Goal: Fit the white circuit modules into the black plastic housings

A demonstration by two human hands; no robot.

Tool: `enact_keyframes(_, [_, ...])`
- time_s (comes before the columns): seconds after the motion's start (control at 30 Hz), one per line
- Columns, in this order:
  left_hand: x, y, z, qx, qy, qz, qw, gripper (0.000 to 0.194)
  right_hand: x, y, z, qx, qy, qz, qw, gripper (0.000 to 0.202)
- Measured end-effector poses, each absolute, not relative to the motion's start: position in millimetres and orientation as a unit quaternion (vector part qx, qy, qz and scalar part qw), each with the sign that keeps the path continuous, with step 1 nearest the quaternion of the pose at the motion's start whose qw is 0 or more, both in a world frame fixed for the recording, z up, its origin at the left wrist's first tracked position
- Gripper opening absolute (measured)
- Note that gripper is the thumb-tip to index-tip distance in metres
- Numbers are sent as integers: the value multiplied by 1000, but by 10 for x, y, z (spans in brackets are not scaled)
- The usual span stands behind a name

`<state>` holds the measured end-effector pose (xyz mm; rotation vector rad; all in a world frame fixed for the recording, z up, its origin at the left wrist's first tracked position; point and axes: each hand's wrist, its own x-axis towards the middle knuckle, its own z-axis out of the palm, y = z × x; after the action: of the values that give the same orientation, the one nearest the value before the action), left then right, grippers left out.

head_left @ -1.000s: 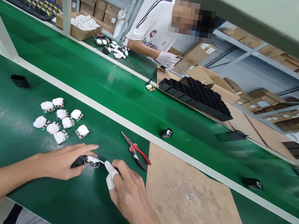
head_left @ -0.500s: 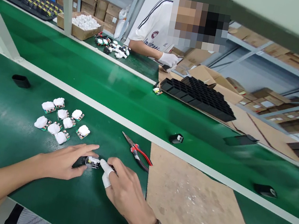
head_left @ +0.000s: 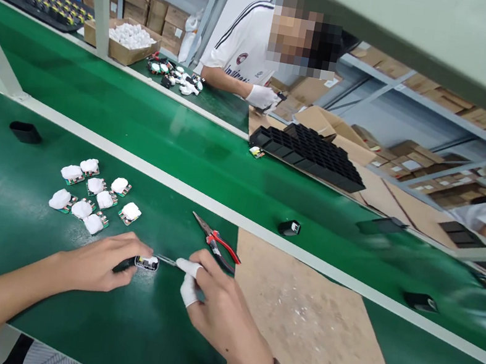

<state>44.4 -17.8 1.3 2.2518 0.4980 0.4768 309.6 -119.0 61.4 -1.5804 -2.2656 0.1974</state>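
My left hand (head_left: 104, 261) is closed around a small black housing (head_left: 131, 262), whose open end faces right and shows white and yellow parts inside. Thin metal tweezers (head_left: 167, 261) are pinched in my right hand (head_left: 208, 295), which has white covers on the thumb and a finger. The tweezers' tips are at the upper edge of the housing's opening. Up and to the left lie several small circuit boards topped with white lumps (head_left: 93, 223). Red-and-black pliers (head_left: 216, 242) rest above my right hand.
A brown board (head_left: 307, 325) lies to the right. Beyond a pale rail (head_left: 177, 184), a green belt (head_left: 209, 160) carries black housings (head_left: 290, 227). Across it, a person in white gloves works beside black cases (head_left: 308, 156). An empty black housing (head_left: 26, 132) stands at the left.
My right hand has drawn back slightly to the right, and the tweezers now show between it and the housing. The housing's opening has turned more toward the camera. The view has shifted slightly.
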Motion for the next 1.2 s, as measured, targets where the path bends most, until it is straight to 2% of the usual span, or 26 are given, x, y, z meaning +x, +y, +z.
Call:
enact_keyframes(0.1, [442,-181,-26,901,148,234,334,36,3225,-1241,371,-598,-772,45,210,32])
enact_keyframes(0.23, [423,-214,-56,904,184,206,326,29,3241,-1287,86,-600,-776,-28,191,31])
enact_keyframes(0.37, [407,-239,-92,892,232,202,330,35,3037,-1265,156,-553,-800,26,234,35])
enact_keyframes(0.47, [421,-223,-116,904,176,248,301,27,2869,-1213,253,-506,-815,74,273,33])
enact_keyframes(0.6, [471,-191,-99,909,123,302,261,18,2773,-1183,224,-512,-801,117,288,28])
enact_keyframes(0.77, [518,-226,-60,898,134,307,285,15,2781,-1243,136,-513,-801,87,298,31])
enact_keyframes(0.87, [543,-244,-48,863,164,306,367,13,2796,-1266,150,-527,-790,131,284,33])
enact_keyframes(0.93, [565,-215,-12,774,226,323,496,4,2809,-1276,168,-543,-761,172,310,38])
enact_keyframes(0.97, [575,-187,20,702,261,332,574,6,2818,-1283,172,-554,-747,171,326,41])
enact_keyframes(1.07, [580,-80,165,461,326,350,748,23,2873,-1314,145,-573,-743,75,337,38])
enact_keyframes(1.13, [560,-25,269,373,341,363,783,30,2953,-1336,79,-582,-756,0,299,35])
enact_keyframes(1.2, [532,25,349,364,349,373,779,34,3078,-1344,-22,-591,-764,-55,253,36])
